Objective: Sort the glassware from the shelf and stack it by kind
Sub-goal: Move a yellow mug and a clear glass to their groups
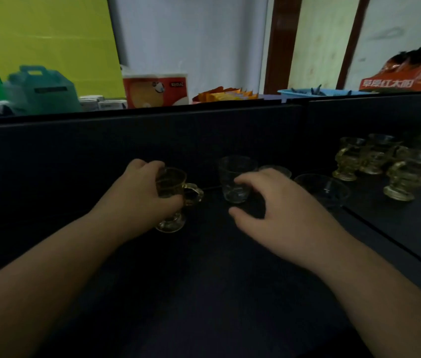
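Observation:
My left hand [139, 192] grips an amber footed glass mug [175, 200] with a handle; it stands upright on the dark shelf surface [204, 267]. My right hand [276, 205] hovers with fingers spread and curved just in front of a clear tumbler [235, 179], fingertips near its side, holding nothing. A clear glass bowl [323, 189] sits to the right of that hand, and another clear rim [276, 169] shows behind it. Several amber footed mugs [384, 164] are grouped at the far right.
A dark back panel [152, 135] walls off the shelf behind the glasses. Beyond it lie a teal box [41, 89], a red and white carton [155, 89], orange packets [227, 95], a blue basket [312, 92] and an orange box [405, 78].

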A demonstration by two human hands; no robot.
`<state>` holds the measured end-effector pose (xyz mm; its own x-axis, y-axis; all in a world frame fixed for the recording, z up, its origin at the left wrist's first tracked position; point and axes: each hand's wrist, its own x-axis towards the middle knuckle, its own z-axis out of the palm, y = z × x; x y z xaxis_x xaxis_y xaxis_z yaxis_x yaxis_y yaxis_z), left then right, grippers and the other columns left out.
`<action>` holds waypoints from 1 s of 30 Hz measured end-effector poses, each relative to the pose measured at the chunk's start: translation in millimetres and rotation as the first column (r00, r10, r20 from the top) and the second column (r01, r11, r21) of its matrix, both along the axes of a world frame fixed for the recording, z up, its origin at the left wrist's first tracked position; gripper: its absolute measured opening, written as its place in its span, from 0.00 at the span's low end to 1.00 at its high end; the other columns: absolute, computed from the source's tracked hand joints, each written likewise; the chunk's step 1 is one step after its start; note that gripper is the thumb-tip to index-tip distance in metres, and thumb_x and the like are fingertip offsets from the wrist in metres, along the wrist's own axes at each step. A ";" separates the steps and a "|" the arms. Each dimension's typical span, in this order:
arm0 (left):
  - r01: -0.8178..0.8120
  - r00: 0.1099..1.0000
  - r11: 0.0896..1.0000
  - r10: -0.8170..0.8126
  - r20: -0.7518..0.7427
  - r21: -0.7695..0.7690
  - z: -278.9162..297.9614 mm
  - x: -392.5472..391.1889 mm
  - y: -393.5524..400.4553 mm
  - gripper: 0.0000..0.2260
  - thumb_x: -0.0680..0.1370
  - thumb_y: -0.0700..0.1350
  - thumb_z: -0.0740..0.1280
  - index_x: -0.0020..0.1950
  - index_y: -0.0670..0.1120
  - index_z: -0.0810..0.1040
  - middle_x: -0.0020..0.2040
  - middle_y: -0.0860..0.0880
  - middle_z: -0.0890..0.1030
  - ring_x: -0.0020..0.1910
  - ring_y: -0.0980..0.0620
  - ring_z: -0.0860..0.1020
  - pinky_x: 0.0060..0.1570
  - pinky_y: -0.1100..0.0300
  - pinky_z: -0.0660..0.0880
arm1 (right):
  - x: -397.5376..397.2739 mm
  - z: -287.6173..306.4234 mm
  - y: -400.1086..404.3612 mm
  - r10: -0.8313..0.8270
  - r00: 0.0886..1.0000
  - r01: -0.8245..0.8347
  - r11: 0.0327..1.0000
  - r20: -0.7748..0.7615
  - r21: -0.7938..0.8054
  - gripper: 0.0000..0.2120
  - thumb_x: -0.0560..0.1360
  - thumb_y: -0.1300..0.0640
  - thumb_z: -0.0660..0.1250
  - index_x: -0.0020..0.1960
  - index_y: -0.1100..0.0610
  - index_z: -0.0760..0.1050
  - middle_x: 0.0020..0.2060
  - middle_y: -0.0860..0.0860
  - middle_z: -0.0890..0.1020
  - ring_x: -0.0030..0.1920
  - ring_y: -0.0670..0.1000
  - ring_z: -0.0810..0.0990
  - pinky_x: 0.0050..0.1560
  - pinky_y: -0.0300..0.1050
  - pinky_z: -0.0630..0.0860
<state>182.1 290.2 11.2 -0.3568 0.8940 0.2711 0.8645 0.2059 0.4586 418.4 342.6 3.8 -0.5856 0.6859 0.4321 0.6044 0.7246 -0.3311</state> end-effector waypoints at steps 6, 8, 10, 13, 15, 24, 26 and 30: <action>0.012 0.999 0.996 -0.009 -0.033 0.088 7.4 5.7 -31.9 0.35 0.67 0.62 0.71 0.71 0.53 0.66 0.58 0.57 0.65 0.45 0.60 0.72 0.38 0.68 0.68 | -44.2 18.3 51.8 -0.103 0.982 0.102 0.995 0.158 0.017 0.28 0.73 0.39 0.68 0.70 0.47 0.69 0.60 0.50 0.71 0.59 0.52 0.72 0.55 0.52 0.76; 0.020 0.999 0.991 -0.015 -0.042 0.131 7.6 10.1 -42.1 0.34 0.67 0.62 0.70 0.70 0.54 0.66 0.57 0.58 0.65 0.45 0.61 0.72 0.38 0.70 0.67 | -57.0 23.1 68.1 -0.178 0.950 0.183 0.983 0.255 0.003 0.33 0.73 0.39 0.68 0.74 0.49 0.66 0.66 0.55 0.68 0.65 0.57 0.69 0.60 0.55 0.74; 0.027 0.999 0.986 -0.020 -0.048 0.167 6.9 13.0 -53.0 0.34 0.67 0.62 0.71 0.70 0.55 0.66 0.57 0.59 0.65 0.46 0.62 0.72 0.37 0.71 0.66 | -67.6 24.8 80.9 -0.253 0.903 0.259 0.965 0.347 0.028 0.35 0.73 0.39 0.68 0.76 0.51 0.63 0.70 0.58 0.65 0.68 0.61 0.65 0.63 0.57 0.70; 0.027 0.999 0.980 -0.021 -0.030 0.199 5.8 15.0 -66.6 0.35 0.66 0.62 0.71 0.71 0.55 0.66 0.59 0.60 0.65 0.48 0.64 0.71 0.38 0.72 0.66 | -76.0 21.0 93.9 -0.269 0.862 0.317 0.947 0.429 -0.044 0.38 0.73 0.38 0.67 0.77 0.51 0.60 0.72 0.60 0.63 0.69 0.64 0.66 0.63 0.58 0.71; 0.020 1.000 0.979 -0.016 -0.024 0.204 6.0 15.2 -74.5 0.36 0.66 0.62 0.71 0.71 0.56 0.65 0.59 0.60 0.65 0.48 0.64 0.71 0.38 0.72 0.66 | -77.9 16.7 97.5 -0.251 0.861 0.322 0.942 0.443 -0.093 0.38 0.74 0.37 0.66 0.78 0.51 0.59 0.72 0.60 0.63 0.68 0.64 0.68 0.61 0.57 0.72; 0.010 0.999 0.976 -0.020 0.041 0.218 1.4 24.8 -102.0 0.37 0.64 0.62 0.70 0.71 0.55 0.66 0.57 0.61 0.66 0.48 0.63 0.72 0.39 0.70 0.68 | -69.8 12.7 59.9 -0.149 0.968 0.184 0.969 0.202 -0.166 0.41 0.68 0.31 0.69 0.75 0.47 0.64 0.68 0.54 0.69 0.62 0.56 0.73 0.55 0.51 0.76; 0.016 0.999 0.974 -0.025 0.036 0.224 0.3 27.4 -105.5 0.37 0.64 0.62 0.70 0.71 0.54 0.66 0.57 0.61 0.66 0.48 0.63 0.72 0.39 0.71 0.68 | -62.2 12.1 43.9 -0.141 0.982 0.158 0.977 0.123 -0.144 0.41 0.67 0.30 0.69 0.75 0.46 0.64 0.65 0.52 0.70 0.60 0.54 0.74 0.52 0.48 0.75; 0.065 0.997 0.967 -0.074 0.030 0.248 0.0 36.2 -110.9 0.38 0.62 0.64 0.70 0.71 0.55 0.67 0.56 0.62 0.67 0.48 0.64 0.72 0.41 0.70 0.68 | -37.5 14.4 8.2 -0.144 0.989 0.145 0.987 0.026 -0.065 0.41 0.66 0.28 0.68 0.74 0.44 0.65 0.61 0.48 0.71 0.58 0.50 0.74 0.52 0.47 0.74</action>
<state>218.3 179.3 11.3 -0.3108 0.8241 0.4735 0.8530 0.0222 0.5214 380.9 350.8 18.1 -0.4864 0.7909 0.3713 0.7085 0.6057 -0.3621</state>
